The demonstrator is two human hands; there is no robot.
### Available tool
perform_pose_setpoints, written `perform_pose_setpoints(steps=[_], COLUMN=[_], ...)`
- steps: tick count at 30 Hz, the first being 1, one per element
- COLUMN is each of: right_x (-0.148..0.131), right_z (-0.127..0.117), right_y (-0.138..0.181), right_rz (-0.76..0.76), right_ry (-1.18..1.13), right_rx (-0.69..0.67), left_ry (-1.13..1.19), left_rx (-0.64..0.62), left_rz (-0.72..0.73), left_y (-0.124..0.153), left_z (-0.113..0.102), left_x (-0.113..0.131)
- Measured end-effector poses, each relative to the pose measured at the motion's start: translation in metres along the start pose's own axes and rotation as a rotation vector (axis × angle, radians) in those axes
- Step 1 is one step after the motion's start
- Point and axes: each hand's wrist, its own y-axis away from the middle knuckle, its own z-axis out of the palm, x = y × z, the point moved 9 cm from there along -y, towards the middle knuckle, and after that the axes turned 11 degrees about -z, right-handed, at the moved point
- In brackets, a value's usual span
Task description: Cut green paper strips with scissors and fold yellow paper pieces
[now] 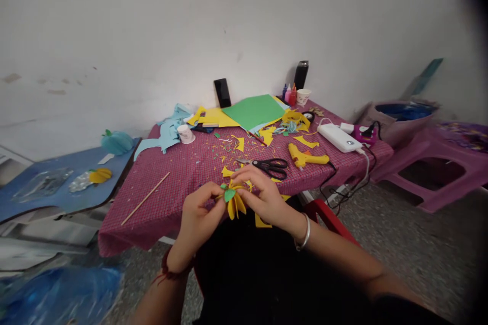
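Checkered tablecloth (pixel 171 190) under scissors (pixel 271 165); left hand (pixel 201 210) and right hand (pixel 265 194) both pinching green-leafed yellow craft piece (pixel 234 208).

Black phone (pixel 222 93) against pale wall (pixel 152 20)

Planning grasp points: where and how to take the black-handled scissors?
By the black finger loops, coming in from the person's right and above. The scissors lie flat, blades pointing left and loops to the right, so that end looks safest. The right hand is nearest but is holding the yellow paper piece.
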Motion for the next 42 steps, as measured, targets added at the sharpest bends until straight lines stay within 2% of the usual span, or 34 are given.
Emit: perform_pose_setpoints(steps=[3, 6, 10, 15, 21, 26, 28, 31, 33, 36, 42], right_x=[0.002, -0.006, -0.005, 0.016, 0.021, 0.030, 0.031, 0.023, 0.015, 0.011, 0.029], right_z=[-0.006, -0.005, 0.003, 0.010, 0.006, 0.002, -0.003, -0.013, -0.011, -0.001, 0.006], right_y=[0.004, 0.008, 0.010, 0.010, 0.007, 0.007, 0.008, 0.012, 0.013, 0.015, 0.015], right_rz=[0.006, -0.014, 0.006, 0.078, 0.078, 0.131, 0.134, 0.090, 0.049, 0.019, 0.069], right_ry=[0.015, 0.069, 0.235, 0.276, 0.133, 0.099, 0.108, 0.160, 0.194, 0.259, 0.316], right_rx=[0.062, 0.024, -0.090, -0.110, -0.050, -0.007, 0.048, 0.150, 0.121, 0.006, -0.052], left_ry=[0.118, 0.151, 0.151, 0.169, 0.229, 0.194, 0.172, 0.157, 0.144, 0.094, 0.019], left_rx=[-0.018, 0.002, 0.031, 0.008, -0.036, -0.167, -0.163, -0.090, -0.050, -0.010, -0.052], left_rz=[-0.143, -0.203, -0.213, -0.224, -0.293, -0.330, -0.326, -0.320, -0.310, -0.293, -0.266], left_y=[-0.003, -0.005, -0.006, -0.006, -0.007, -0.010, -0.011, -0.011, -0.011, -0.011, -0.010], left_z=[0.001, -0.001, -0.002, 0.000, 0.007, 0.024, 0.026, 0.021, 0.019, 0.018, 0.022], left_x=[-0.022, -0.035, -0.038, -0.037, -0.047, -0.052, -0.053, -0.055, -0.056, -0.056, -0.053])
